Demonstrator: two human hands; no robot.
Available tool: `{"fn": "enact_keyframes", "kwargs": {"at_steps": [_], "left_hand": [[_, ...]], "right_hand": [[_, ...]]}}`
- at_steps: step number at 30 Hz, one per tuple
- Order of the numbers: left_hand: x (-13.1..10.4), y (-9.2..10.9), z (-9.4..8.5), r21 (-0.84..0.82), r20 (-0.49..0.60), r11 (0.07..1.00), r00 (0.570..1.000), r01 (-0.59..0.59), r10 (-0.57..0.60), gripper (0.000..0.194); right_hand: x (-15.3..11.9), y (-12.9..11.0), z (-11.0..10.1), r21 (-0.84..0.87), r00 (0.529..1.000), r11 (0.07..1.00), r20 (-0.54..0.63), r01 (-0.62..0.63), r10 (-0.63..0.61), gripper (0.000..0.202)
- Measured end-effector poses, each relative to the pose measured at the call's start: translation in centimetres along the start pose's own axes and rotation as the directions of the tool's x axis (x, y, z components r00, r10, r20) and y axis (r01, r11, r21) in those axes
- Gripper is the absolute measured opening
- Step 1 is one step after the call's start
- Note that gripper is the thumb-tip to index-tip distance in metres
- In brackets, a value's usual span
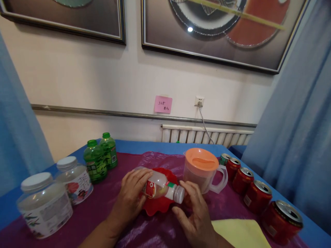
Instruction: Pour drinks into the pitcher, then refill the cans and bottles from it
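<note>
Clear plastic bottle [160, 187] with greyish-white screw cap [179, 194], red label [150, 189] and green patch near neck is seen at lower centre of frame; it is tipped on its side, cap rightward, over wavy-edged red dish [156, 207]; bottle body is grasped by left hand [134, 189]; right hand [193, 210], fingers parted, is held beside cap; touch can't be told.

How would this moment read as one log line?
Left hand: holds clear plastic red-labelled bottle sideways; Right hand: open near its translucent cap; Beneath bottle: red scalloped dish; Beyond right hand: clear orange-lidded pitcher
</note>
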State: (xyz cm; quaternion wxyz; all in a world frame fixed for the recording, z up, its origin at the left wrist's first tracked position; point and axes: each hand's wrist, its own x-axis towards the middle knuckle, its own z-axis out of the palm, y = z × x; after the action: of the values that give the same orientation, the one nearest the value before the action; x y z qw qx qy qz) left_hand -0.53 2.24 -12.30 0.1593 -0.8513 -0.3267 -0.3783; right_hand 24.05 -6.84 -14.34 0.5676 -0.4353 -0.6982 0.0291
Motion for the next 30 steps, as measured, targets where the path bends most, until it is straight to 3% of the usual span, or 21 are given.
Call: {"fn": "enact_keyframes", "kwargs": {"at_steps": [4,10,15,20,30], "left_hand": [[-0.05,-0.03,-0.01,0.007,-0.011,1.000,1.000,-0.015,0.015,0.064],[0.26,0.27,-0.41,0.025,-0.028,1.000,0.999,-0.016,0.017,0.063],[0.47,0.65,-0.86,0.026,-0.002,1.000,1.000,-0.008,0.009,0.061],[0.38,0.48,-0.70,0.031,0.001,0.999,1.000,-0.012,0.012,0.063],[0.46,0.60,-0.78,0.014,0.016,1.000,1.000,0.012,-0.013,0.062]], "right_hand": [[0.04,0.37,0.09,0.038,0.999,0.999,0.035,-0.010,0.008,0.040],[-0.06,0.30,0.16,0.017,0.994,0.994,-0.012,0.110,-0.110,0.048],[-0.24,0.48,0.02,-0.011,0.999,0.999,-0.007,0.049,-0.049,0.057],[-0.21,0.70,-0.02,-0.003,1.000,1.000,0.007,0.030,-0.030,0.043],[0.18,0.15,-0.21,-0.038,0.987,0.987,-0.012,0.158,-0.159,0.047]]}}
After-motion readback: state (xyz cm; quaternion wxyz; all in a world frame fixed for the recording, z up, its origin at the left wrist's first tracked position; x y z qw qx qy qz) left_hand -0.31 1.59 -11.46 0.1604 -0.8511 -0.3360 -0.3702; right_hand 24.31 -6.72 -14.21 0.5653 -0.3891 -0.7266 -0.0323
